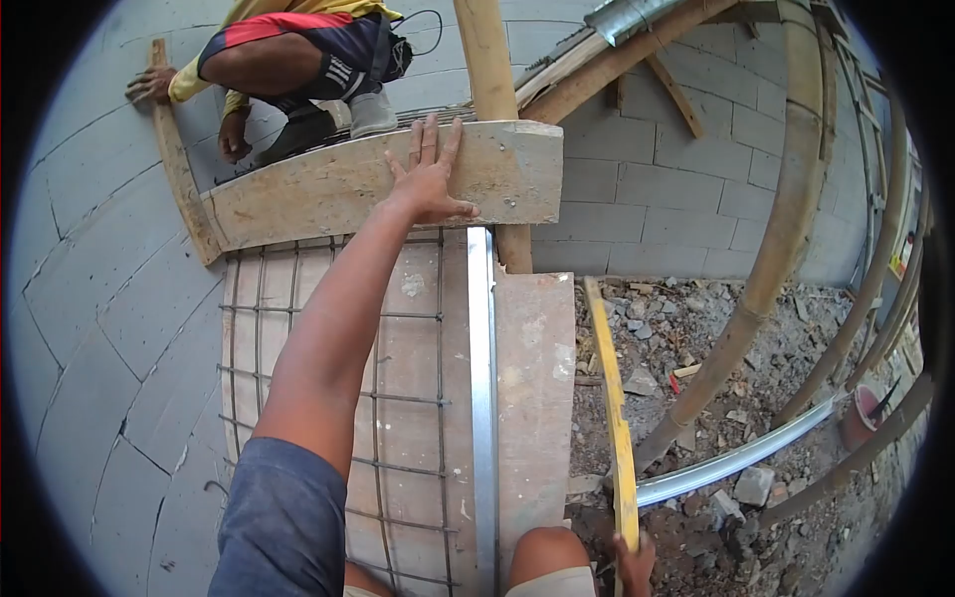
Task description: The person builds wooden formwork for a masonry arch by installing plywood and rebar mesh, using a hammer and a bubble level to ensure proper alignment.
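Note:
My left hand (pixel 428 184) lies with fingers spread against the face of a wide wooden board (pixel 298 204), which stands on edge across the top of a plywood panel (pixel 532 398). Low on the right, my right hand (pixel 635 565) is closed round the lower end of a long, narrow yellow bar (pixel 613 398). A straight silver metal channel (pixel 481 378) runs lengthwise over the panel, just below the board. Left of that channel, a grid of steel rebar (pixel 376 396) is partly hidden behind my left arm.
Beyond the board squats another person (pixel 298 60), one hand on an upright wooden batten (pixel 179 169). Grey block walls (pixel 109 348) rise at left and behind. Bamboo poles (pixel 786 219) stand at right over rubble (pixel 716 358), with a curved metal channel (pixel 736 468) and a bucket (pixel 863 416).

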Motion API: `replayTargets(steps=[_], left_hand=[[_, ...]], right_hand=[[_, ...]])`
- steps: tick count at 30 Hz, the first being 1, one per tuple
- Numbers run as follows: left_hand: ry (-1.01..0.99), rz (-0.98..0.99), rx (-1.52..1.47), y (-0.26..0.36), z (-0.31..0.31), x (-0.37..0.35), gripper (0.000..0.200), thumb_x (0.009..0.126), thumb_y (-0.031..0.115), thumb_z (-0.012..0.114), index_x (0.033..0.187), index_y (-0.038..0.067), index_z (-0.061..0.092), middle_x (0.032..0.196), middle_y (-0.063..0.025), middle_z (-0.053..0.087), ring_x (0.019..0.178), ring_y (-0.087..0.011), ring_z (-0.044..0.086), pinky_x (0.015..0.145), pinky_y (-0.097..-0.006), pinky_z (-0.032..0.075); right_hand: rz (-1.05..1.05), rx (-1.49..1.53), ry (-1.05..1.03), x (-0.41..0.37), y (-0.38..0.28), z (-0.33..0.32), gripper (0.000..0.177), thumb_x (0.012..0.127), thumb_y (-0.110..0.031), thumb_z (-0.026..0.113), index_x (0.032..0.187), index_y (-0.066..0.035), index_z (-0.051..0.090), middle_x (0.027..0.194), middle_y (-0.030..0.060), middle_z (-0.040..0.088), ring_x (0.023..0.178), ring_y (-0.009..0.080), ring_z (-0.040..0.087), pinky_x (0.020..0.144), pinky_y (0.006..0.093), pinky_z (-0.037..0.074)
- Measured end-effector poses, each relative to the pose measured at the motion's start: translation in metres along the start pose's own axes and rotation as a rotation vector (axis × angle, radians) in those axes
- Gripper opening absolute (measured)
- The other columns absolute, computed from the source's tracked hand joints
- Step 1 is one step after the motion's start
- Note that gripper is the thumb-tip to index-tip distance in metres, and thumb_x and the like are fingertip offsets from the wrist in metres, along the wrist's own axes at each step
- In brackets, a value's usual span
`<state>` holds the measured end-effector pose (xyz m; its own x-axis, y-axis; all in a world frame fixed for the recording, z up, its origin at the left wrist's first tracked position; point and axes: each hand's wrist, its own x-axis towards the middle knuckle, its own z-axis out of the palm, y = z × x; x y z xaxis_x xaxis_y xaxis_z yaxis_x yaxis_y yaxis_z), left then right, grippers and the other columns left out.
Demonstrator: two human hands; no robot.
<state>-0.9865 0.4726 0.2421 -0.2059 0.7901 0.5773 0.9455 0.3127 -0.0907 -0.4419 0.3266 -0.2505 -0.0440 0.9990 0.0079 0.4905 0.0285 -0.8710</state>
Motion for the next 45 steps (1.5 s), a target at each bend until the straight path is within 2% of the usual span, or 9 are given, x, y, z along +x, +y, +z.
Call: replayTargets(steps=[5,9,14,19,20,25,30,38,45], left_hand=[[-0.049,0.028,-0.11,0.009,-0.027,-0.009,0.134,0.061,0.062,0.083,0.159,0.024,0.0,0.163,-0.0209,-0.013,0.151,-0.0356,-0.01,0.113,-0.0699,0.006],[0.078,0.282,-0.559,0.05,-0.031,-0.017,0.123,0.078,0.069,0.067,0.156,-0.001,0.002,0.158,-0.032,0.013,0.149,-0.0405,0.013,0.119,-0.048,0.02],[-0.034,0.156,-1.074,0.12,-0.094,-0.083,0.117,0.087,0.069,0.056,0.154,-0.005,-0.003,0.15,-0.0326,0.032,0.137,-0.0375,0.041,0.113,-0.0412,0.033],[0.373,-0.055,-1.699,0.098,-0.107,-0.105,0.079,0.089,0.055,0.067,0.132,-0.005,0.039,0.111,-0.0156,0.059,0.093,-0.0194,0.064,0.082,-0.0327,0.055],[0.419,-0.127,-1.759,0.08,-0.107,-0.109,0.053,0.089,0.047,0.071,0.108,0.002,0.049,0.094,-0.0058,0.059,0.084,-0.0172,0.063,0.076,-0.0301,0.055],[0.32,-0.604,-1.45,-0.042,-0.081,-0.092,0.064,0.083,0.056,0.071,0.114,0.002,0.054,0.107,-0.0128,0.062,0.099,-0.0224,0.064,0.078,-0.0411,0.056],[0.474,-0.907,-1.186,-0.162,-0.058,-0.034,0.096,0.08,0.068,0.066,0.142,-0.001,0.042,0.133,-0.0183,0.055,0.12,-0.0319,0.056,0.092,-0.0492,0.051],[0.47,-0.48,-0.354,-0.187,-0.066,-0.035,0.116,0.075,0.079,0.059,0.157,0.009,0.016,0.159,-0.033,-0.004,0.148,-0.0492,0.001,0.119,-0.0563,0.01],[0.375,-0.288,-0.037,-0.2,-0.042,-0.014,0.099,0.064,0.07,0.076,0.14,0.015,0.047,0.159,-0.0251,0.014,0.146,-0.0504,0.011,0.113,-0.0681,0.016]], right_hand=[[0.294,-0.163,-0.002,-0.094,-0.046,-0.043,0.095,0.082,-0.071,0.063,0.148,-0.006,0.039,0.14,0.0263,0.05,0.129,0.042,0.048,0.101,0.0563,0.042],[-0.133,-0.233,0.352,-0.074,0.008,-0.048,0.087,0.083,-0.064,0.067,0.134,0.005,0.053,0.124,0.0306,0.06,0.115,0.0477,0.057,0.096,0.0537,0.047],[-0.637,-0.51,0.595,0.015,0.008,-0.065,0.058,0.088,-0.053,0.068,0.098,0.004,0.062,0.075,0.0123,0.059,0.062,0.0271,0.053,0.055,0.0376,0.044],[-0.87,-0.536,0.51,0.094,-0.098,-0.087,0.046,0.1,-0.045,0.051,0.111,-0.002,0.065,0.09,0.016,0.071,0.078,0.0323,0.067,0.068,0.0431,0.054],[-0.898,-0.298,0.5,0.105,-0.127,-0.091,0.043,0.075,-0.034,0.078,0.094,0.001,0.061,0.078,0.0176,0.06,0.07,0.0393,0.06,0.065,0.0424,0.049],[-1.251,-0.498,0.683,0.154,-0.303,-0.104,0.075,0.068,-0.029,0.08,0.136,-0.009,0.055,0.093,0.0162,0.059,0.079,0.0373,0.059,0.069,0.0455,0.048],[-1.393,-0.675,0.673,0.213,-0.458,-0.097,0.068,0.077,-0.055,0.073,0.128,-0.013,0.058,0.084,0.0101,0.055,0.071,0.028,0.059,0.06,0.0418,0.048],[-1.563,-0.71,0.707,0.296,-0.601,-0.062,0.065,0.074,-0.059,0.075,0.115,-0.011,0.06,0.087,0.0079,0.057,0.075,0.0251,0.061,0.066,0.0408,0.05],[-1.439,-0.73,0.592,0.323,-0.63,-0.031,0.072,0.072,-0.059,0.077,0.124,-0.011,0.061,0.101,0.0105,0.063,0.087,0.0277,0.063,0.077,0.0404,0.051]])
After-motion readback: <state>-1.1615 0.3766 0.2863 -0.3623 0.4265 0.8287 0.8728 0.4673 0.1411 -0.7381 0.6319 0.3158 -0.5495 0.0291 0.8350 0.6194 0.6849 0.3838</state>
